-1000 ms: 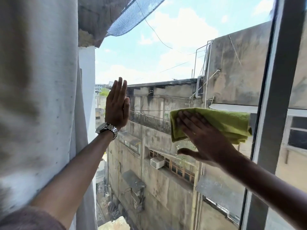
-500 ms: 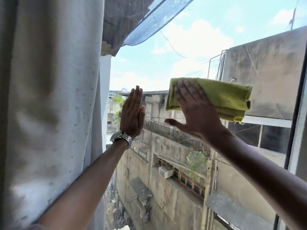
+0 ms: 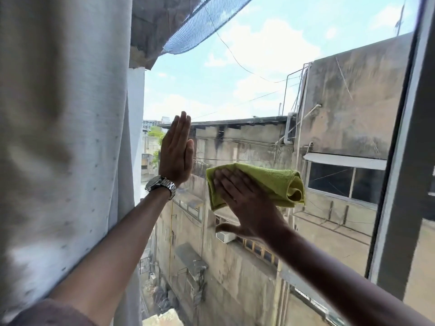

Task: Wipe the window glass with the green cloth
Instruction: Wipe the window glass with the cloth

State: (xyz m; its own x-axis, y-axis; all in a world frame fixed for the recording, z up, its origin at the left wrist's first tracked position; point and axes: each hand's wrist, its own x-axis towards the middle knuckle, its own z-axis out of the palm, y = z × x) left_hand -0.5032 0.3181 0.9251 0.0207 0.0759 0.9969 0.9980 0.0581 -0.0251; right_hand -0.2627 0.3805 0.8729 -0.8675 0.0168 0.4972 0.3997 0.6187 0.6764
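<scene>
The green cloth [image 3: 275,182] is folded and pressed flat against the window glass [image 3: 247,78] at mid height. My right hand [image 3: 244,203] lies on the cloth's left half, fingers spread, thumb hanging below. My left hand [image 3: 176,151] rests flat on the glass to the left of the cloth, fingers together and pointing up, holding nothing. A metal watch [image 3: 161,184] sits on its wrist. The cloth's right end is rolled and sticks out past my fingers.
A pale curtain [image 3: 63,137] hangs along the left side, just behind my left forearm. A dark window frame post [image 3: 400,161] stands at the right edge of the pane. Concrete buildings and sky show through the glass.
My right hand has slid the green cloth down the glass and a little to the left from its higher position. My left hand stays flat on the glass.
</scene>
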